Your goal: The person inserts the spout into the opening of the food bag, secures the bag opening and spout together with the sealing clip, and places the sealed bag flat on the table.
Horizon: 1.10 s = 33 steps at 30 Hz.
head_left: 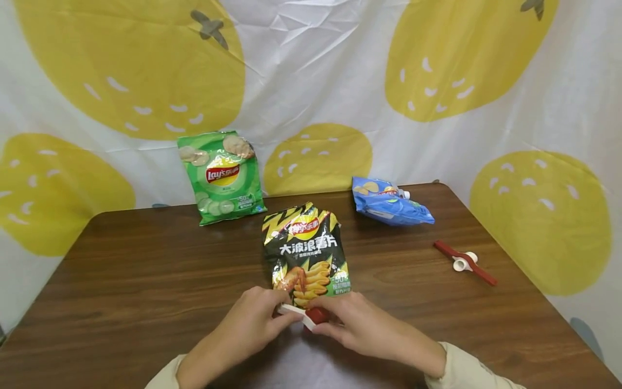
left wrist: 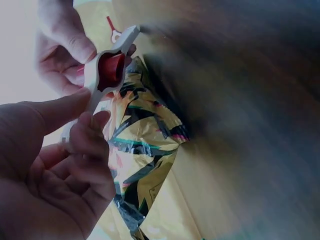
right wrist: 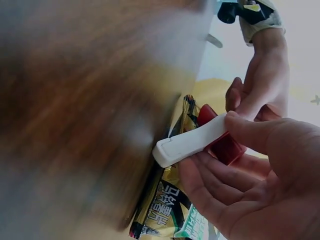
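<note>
Both hands hold a white bag clip (right wrist: 192,142) with a red spout (head_left: 317,315) in its middle. My left hand (head_left: 255,321) pinches one end of its white strip between thumb and fingers, as the left wrist view shows. The other side is gripped by my right hand (head_left: 362,327), thumb on the white part and fingers beneath, near the spout. Just beyond the hands lies a black and gold bag of potato chips (head_left: 303,246), front face up, its near edge partly hidden by them. In the right wrist view the clip overlaps this bag.
A green chip bag (head_left: 223,181) leans against the patterned cloth (head_left: 311,65) at the back left. On the back right lies a blue chip bag (head_left: 389,208) with a white spout cap (head_left: 404,194). Another clip, red with a white spout (head_left: 465,261), rests on the brown table (head_left: 160,292).
</note>
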Available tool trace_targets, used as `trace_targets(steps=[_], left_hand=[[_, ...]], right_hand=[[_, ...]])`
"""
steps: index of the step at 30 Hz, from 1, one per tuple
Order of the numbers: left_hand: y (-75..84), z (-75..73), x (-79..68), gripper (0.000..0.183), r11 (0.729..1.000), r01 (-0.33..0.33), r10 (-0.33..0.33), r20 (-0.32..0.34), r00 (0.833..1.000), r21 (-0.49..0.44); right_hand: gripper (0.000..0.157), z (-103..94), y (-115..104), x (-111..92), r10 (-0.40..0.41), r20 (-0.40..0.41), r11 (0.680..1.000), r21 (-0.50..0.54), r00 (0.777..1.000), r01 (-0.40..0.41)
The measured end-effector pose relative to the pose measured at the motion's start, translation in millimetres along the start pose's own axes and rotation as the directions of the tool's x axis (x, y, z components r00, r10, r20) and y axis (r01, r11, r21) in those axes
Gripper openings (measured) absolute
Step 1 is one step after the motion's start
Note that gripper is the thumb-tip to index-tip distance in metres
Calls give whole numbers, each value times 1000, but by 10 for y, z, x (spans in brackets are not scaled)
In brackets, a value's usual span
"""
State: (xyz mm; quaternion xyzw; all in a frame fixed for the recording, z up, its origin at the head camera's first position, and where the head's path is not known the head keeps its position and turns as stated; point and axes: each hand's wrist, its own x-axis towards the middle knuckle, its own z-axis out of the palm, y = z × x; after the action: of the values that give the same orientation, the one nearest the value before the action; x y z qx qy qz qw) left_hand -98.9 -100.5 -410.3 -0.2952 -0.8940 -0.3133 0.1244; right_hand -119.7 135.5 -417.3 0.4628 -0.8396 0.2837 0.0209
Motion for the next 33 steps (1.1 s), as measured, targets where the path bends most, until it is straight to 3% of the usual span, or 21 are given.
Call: trace_targets(steps=[5,17,23,29,33], left_hand=[[41,66,-43,28,997,-1,6,-54,999,79],[115,150,-105,34,983,119,-105,-103,989,138],[122,117,-91,22,991,75,-70,-55,996,113],[193,48,-70,50,980,81,-83,1,997,181],[276,40,-95,48,956,93,-108,40,993,277]], right_hand=[[17,-22,-15,-8,28,14,999,-45,1000,-27],[13,-51,-40,16,47,44,996,-79,998,-44],[18,-89,-27,23,52,69,998,-51,996,-48],[17,-100,-35,3,41,73,998,-56,996,-37],[21,-93,-45,-10,61,30,993,-102,998,-58]])
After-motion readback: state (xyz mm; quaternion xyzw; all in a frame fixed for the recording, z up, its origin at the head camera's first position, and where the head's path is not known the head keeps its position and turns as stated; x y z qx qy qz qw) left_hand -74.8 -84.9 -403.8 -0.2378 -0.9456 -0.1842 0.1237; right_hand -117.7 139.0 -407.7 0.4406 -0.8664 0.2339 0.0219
